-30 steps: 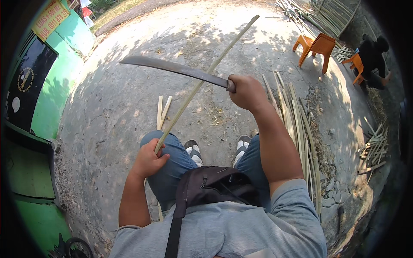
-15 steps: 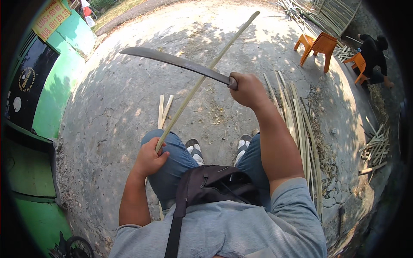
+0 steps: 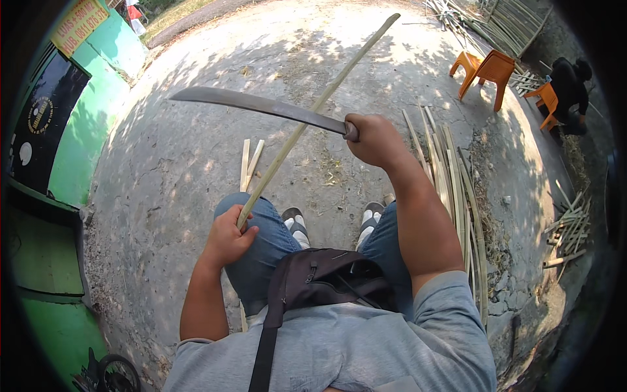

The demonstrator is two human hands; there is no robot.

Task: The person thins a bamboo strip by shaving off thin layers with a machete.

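My left hand [image 3: 230,236] is closed round the near end of a long, pale bamboo strip [image 3: 281,153], just above my left knee. The strip slants up and away to the right. In my right hand [image 3: 375,140] is the handle of a machete [image 3: 255,104], mostly hidden by my fingers. Its long dark blade points left and crosses the strip about midway; whether the edge bites into it I cannot tell.
More bamboo strips [image 3: 457,196] lie on the concrete by my right leg, and two short ones [image 3: 249,163] beyond my left knee. Farther right are a heap of cut pieces [image 3: 568,222], orange plastic chairs [image 3: 494,68] and a seated person [image 3: 567,85]. A green wall [image 3: 98,137] stands left.
The machete's blade has swung slightly, its tip dropping lower and farther left. My left hand stays at the strip's near end. The seated person on the right has shifted posture.
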